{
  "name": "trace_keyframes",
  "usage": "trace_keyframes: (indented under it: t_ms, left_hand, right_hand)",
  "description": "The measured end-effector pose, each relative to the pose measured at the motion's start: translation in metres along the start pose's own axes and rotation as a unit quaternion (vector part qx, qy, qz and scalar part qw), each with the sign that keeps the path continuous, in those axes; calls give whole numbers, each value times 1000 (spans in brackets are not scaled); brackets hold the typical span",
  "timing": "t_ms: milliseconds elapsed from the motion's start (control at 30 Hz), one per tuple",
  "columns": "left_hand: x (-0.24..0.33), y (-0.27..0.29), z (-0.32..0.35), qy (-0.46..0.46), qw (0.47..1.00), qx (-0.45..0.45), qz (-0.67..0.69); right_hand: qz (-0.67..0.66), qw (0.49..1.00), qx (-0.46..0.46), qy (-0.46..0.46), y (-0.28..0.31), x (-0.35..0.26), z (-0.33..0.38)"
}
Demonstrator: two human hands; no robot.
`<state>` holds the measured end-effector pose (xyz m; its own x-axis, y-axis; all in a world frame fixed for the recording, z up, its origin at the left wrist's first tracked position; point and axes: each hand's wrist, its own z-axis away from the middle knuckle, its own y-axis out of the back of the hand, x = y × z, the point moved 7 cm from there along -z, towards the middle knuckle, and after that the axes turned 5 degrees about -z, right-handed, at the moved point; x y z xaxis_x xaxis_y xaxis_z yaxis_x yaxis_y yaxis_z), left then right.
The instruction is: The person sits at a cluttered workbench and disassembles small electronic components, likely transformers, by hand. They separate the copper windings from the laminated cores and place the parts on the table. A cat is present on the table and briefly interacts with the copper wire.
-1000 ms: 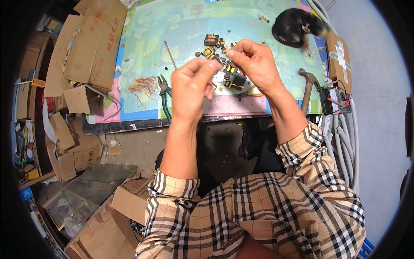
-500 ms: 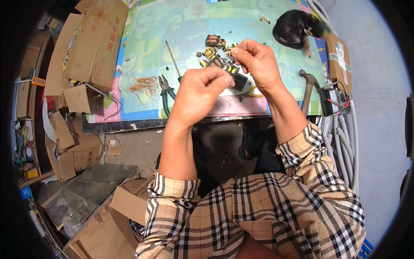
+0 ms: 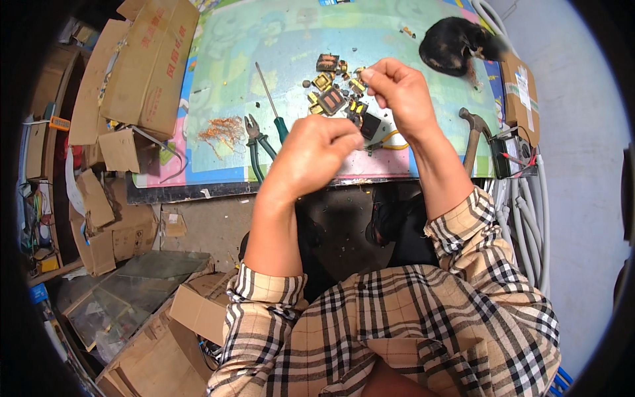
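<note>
Over the near middle of the table, my left hand (image 3: 317,151) is closed, thumb against bent fingers. Whatever it pinches, if anything, is hidden. My right hand (image 3: 402,96), higher and to the right, is closed in a pinch. At its fingertips shows a small yellowish piece (image 3: 360,73), too small to name; I cannot tell whether it is gripped or lies behind. Between and beyond the hands lies a pile of small coil parts with copper windings, among them a dark-framed one (image 3: 332,102) and a black block (image 3: 370,126). A yellow-handled tool (image 3: 397,141) lies below my right hand.
Left on the table are a green-handled screwdriver (image 3: 270,96), pliers (image 3: 254,142) and a copper wire tangle (image 3: 223,131). To the right lie a hammer (image 3: 471,135) and a black case with red leads (image 3: 510,153). A black cat (image 3: 450,46) curls far right. Cardboard boxes (image 3: 149,66) stand left.
My left hand has turned and drawn slightly down and right, uncovering the dark-framed coil part and the screwdriver's handle. My right hand has shifted slightly right, still pinched.
</note>
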<state>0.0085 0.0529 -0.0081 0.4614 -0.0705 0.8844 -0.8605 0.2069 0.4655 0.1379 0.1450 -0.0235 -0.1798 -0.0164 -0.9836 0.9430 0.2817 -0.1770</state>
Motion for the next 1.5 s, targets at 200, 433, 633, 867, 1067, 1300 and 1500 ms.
trace_keyframes:
  t_ms: [200,433,633,867,1067,1300,1500]
  left_hand:
    - [-16,54,15,38,952,129,275]
    - [-24,56,15,103,981,162,-1]
    - [9,-9,10,-16,996,-88,4]
    - [-8,-1,14,80,991,-101,26]
    - [-21,14,2,49,958,88,269]
    - [-29,12,-2,88,917,94,377]
    - [-23,15,-2,88,935,153,306]
  right_hand:
    - [220,969,-104,-39,-4,-1,7]
    - [-245,948,-160,-127,-7,-15,11]
    - [-38,999,27,-17,13,-1,2]
    - [-84,991,-10,-104,8,3,1]
    - [-81,989,-65,-107,-17,3,10]
    - [-8,990,-117,-79,-36,1,19]
    - [49,991,-118,-32,-34,-2,14]
